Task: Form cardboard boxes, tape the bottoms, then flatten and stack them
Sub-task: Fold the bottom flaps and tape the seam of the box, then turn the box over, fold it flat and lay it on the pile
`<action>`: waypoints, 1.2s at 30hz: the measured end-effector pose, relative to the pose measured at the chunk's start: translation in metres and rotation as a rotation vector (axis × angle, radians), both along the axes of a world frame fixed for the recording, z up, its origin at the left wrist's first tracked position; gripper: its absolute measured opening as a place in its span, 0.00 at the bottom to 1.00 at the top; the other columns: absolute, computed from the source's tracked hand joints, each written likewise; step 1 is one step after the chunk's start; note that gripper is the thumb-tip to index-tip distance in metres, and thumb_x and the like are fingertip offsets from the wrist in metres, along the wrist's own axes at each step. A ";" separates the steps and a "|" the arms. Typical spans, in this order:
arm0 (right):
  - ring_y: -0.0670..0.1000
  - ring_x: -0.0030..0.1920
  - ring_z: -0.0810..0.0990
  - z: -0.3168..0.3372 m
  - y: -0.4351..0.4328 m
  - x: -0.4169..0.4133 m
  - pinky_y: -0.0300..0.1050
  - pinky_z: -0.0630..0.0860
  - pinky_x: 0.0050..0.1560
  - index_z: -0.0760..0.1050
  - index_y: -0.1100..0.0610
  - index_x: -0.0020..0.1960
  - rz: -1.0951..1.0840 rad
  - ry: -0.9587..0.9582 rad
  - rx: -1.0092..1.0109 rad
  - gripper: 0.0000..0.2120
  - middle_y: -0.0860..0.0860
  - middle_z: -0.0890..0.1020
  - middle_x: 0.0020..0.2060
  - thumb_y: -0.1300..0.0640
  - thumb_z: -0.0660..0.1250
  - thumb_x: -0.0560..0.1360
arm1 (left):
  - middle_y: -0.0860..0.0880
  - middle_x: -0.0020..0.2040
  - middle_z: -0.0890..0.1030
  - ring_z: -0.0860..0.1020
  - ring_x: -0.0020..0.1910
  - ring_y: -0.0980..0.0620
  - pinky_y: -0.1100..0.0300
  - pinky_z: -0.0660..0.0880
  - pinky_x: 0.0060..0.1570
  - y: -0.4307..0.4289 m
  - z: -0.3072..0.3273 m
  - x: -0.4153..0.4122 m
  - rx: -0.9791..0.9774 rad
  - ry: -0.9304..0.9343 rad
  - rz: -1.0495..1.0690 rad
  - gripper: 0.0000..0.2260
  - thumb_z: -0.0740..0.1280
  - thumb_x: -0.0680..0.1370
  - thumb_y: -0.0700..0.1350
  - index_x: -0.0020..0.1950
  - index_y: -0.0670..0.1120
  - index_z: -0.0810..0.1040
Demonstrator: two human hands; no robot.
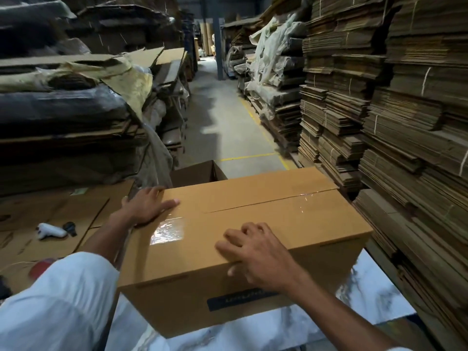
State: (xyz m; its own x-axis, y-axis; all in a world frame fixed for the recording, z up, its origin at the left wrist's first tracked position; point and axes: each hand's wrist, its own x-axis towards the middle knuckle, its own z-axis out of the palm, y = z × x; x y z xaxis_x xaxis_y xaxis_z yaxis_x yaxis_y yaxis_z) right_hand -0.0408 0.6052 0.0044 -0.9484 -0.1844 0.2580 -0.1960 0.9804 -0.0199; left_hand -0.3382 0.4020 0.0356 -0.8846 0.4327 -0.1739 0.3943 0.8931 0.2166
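A formed brown cardboard box (253, 224) stands in front of me on a white marbled surface (374, 300), its flaps closed upward with clear tape (167, 230) running along the seam. My left hand (147, 206) lies flat on the box's far left corner, fingers straight. My right hand (255, 252) rests on the near top edge, fingers bent over the top and thumb down the front side. A white tape dispenser (50, 230) lies on flat cardboard sheets (50, 214) to the left.
Another open box (200, 173) stands just behind the taped one. Tall stacks of flattened cardboard (395, 110) wall the right side, and wrapped bundles (63, 110) fill the left. A concrete aisle (228, 122) with yellow lines runs ahead.
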 end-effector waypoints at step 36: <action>0.36 0.31 0.75 0.025 0.047 0.003 0.25 0.68 0.30 0.72 0.57 0.73 -0.403 0.670 -0.673 0.27 0.50 0.82 0.41 0.42 0.48 0.84 | 0.42 0.83 0.40 0.49 0.82 0.40 0.44 0.54 0.78 0.024 -0.032 0.156 0.138 0.039 -0.209 0.60 0.44 0.58 0.87 0.83 0.56 0.41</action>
State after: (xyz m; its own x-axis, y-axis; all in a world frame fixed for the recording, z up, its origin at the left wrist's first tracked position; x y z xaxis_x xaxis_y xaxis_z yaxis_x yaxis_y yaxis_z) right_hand -0.0381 0.6525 0.0297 -0.5314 0.4940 0.6882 -0.0280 0.8017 -0.5970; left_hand -0.1826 0.4256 0.0032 -0.7782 0.6243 -0.0680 0.5778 0.7542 0.3121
